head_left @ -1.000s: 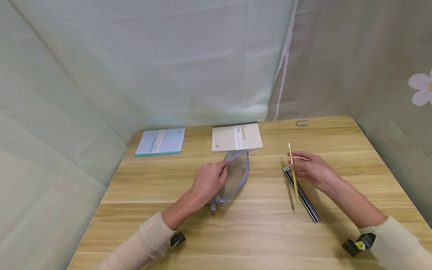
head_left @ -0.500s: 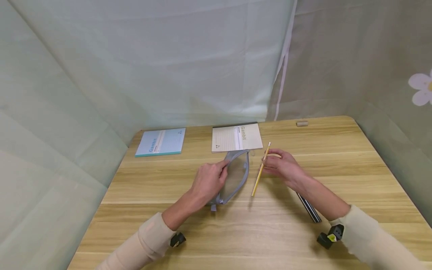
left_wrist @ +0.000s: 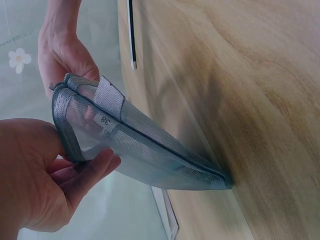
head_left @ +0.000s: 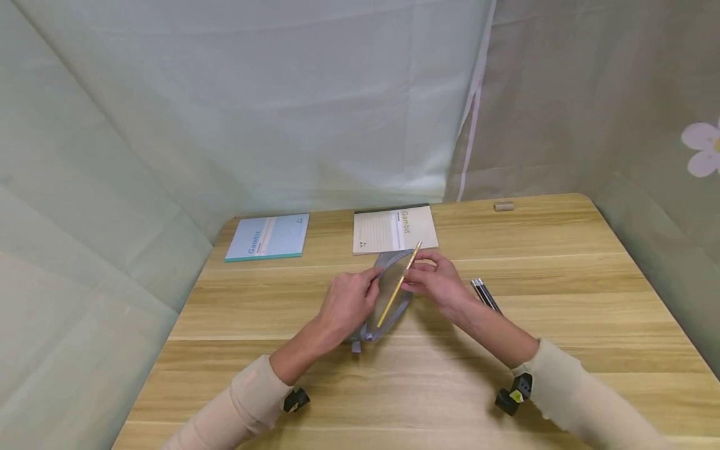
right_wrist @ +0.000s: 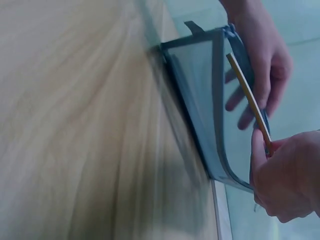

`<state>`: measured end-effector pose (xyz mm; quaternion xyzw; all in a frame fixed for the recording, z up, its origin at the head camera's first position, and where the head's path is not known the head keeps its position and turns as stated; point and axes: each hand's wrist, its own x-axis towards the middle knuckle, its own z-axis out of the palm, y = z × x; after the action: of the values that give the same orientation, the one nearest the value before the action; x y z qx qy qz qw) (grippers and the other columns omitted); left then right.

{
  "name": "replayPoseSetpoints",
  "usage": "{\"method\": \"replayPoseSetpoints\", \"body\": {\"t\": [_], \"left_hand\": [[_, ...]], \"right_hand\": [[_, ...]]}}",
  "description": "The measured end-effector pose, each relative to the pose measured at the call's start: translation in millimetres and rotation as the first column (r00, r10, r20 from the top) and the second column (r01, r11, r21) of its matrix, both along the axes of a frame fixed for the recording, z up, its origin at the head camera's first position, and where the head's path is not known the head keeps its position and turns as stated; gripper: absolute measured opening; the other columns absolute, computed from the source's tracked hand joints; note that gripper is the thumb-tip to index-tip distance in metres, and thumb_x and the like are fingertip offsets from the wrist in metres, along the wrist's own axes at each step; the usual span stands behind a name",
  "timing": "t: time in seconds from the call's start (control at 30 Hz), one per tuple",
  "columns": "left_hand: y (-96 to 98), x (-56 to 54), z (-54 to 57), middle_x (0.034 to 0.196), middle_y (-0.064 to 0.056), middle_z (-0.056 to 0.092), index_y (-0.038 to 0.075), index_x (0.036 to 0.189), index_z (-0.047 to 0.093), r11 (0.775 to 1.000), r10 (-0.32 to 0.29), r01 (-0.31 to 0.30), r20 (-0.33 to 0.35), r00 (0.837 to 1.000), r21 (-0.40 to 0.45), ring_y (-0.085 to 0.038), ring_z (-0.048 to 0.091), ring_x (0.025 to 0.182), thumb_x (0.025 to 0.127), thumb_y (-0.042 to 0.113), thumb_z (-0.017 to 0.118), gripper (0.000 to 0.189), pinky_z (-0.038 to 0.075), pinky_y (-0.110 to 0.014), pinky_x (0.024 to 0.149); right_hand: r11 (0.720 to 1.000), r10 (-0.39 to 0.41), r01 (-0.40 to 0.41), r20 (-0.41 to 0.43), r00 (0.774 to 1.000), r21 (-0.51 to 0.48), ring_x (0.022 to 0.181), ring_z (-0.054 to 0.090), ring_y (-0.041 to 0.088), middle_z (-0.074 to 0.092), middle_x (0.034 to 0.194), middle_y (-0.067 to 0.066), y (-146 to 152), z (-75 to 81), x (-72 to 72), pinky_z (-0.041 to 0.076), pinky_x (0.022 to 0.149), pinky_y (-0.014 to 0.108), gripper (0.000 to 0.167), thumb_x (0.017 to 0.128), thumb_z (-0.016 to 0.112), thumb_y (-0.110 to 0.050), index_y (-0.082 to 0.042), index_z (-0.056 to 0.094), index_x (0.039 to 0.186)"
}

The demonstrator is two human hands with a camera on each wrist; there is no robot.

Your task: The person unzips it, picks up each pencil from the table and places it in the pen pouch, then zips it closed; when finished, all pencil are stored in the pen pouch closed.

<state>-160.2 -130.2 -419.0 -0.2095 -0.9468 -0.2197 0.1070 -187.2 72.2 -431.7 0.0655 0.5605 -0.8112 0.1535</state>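
Observation:
A grey mesh zip pouch (left_wrist: 145,150) stands on the table with its mouth spread wide. My left hand (head_left: 350,303) pinches one side of the pouch's rim between thumb and fingers. In my right hand (head_left: 441,284) a yellow pencil (head_left: 398,284) is pinched, slanting across the pouch's open mouth. From the right wrist view, the pencil (right_wrist: 248,95) is at the opening, with the left hand's fingers visible through the mesh behind it. Several dark striped pencils (head_left: 485,295) lie on the table right of the pouch, partly hidden by the right forearm.
Behind the pouch lies a cream notebook (head_left: 394,229). A blue notebook (head_left: 267,237) is at the back left of the wooden table (head_left: 236,300). Near the far right edge sits a small brownish cylinder (head_left: 503,206). Curtains hang behind and beside the table.
My right hand has carried the yellow pencil leftward, from above the dark pencils to the pouch's mouth. The left hand and the pouch have stayed in place.

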Motion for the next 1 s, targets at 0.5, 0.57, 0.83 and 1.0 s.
{"method": "replayPoseSetpoints", "body": {"t": [0.5, 0.57, 0.83, 1.0], "left_hand": [[-0.7, 0.7, -0.6, 0.076, -0.006, 0.072, 0.002, 0.122, 0.078, 1.000, 0.000, 0.000, -0.008, 1.000, 0.004, -0.004, 0.043, 0.045, 0.099, 0.005, 0.068, 0.025, 0.033, -0.021, 0.038], [-0.8, 0.7, -0.9, 0.073, -0.005, 0.071, 0.002, 0.122, 0.078, 1.000, -0.001, 0.001, -0.012, 1.000, 0.004, -0.004, 0.043, 0.045, 0.099, 0.005, 0.067, 0.025, 0.033, -0.021, 0.038], [-1.3, 1.0, -1.7, 0.074, -0.005, 0.071, 0.004, 0.121, 0.079, 1.000, 0.005, -0.005, -0.023, 1.000, -0.013, -0.007, 0.045, 0.047, 0.099, 0.006, 0.068, 0.025, 0.034, -0.022, 0.039], [-1.0, 1.5, -1.3, 0.075, -0.006, 0.072, 0.005, 0.122, 0.079, 1.000, 0.008, -0.009, -0.027, 1.000, -0.017, -0.009, 0.047, 0.048, 0.100, 0.007, 0.068, 0.024, 0.035, -0.023, 0.040]], "right_hand": [[0.997, -0.072, 0.071, 0.015, 0.997, 0.035, 0.076, 0.073, 0.018, 0.066, 0.097, 0.014, -32, -16.9, 14.8, 0.063, 0.076, 0.030, 0.049, 0.091, 0.066, 0.021, 0.012, 0.046, 0.134], [0.997, -0.072, 0.072, 0.014, 0.997, 0.038, 0.077, 0.073, 0.018, 0.067, 0.099, 0.015, -33, -17.3, 16.2, 0.063, 0.076, 0.030, 0.050, 0.091, 0.065, 0.021, 0.012, 0.045, 0.136], [0.996, -0.080, 0.079, 0.041, 0.996, 0.033, 0.071, 0.072, 0.015, 0.063, 0.091, 0.010, -35, -17.8, 18.0, 0.063, 0.074, 0.030, 0.047, 0.091, 0.065, 0.022, 0.011, 0.045, 0.132], [0.997, -0.067, 0.065, 0.049, 0.997, 0.037, 0.070, 0.072, 0.015, 0.061, 0.088, 0.008, -34, -18.6, 16.8, 0.063, 0.073, 0.030, 0.043, 0.092, 0.064, 0.022, 0.010, 0.045, 0.130]]}}
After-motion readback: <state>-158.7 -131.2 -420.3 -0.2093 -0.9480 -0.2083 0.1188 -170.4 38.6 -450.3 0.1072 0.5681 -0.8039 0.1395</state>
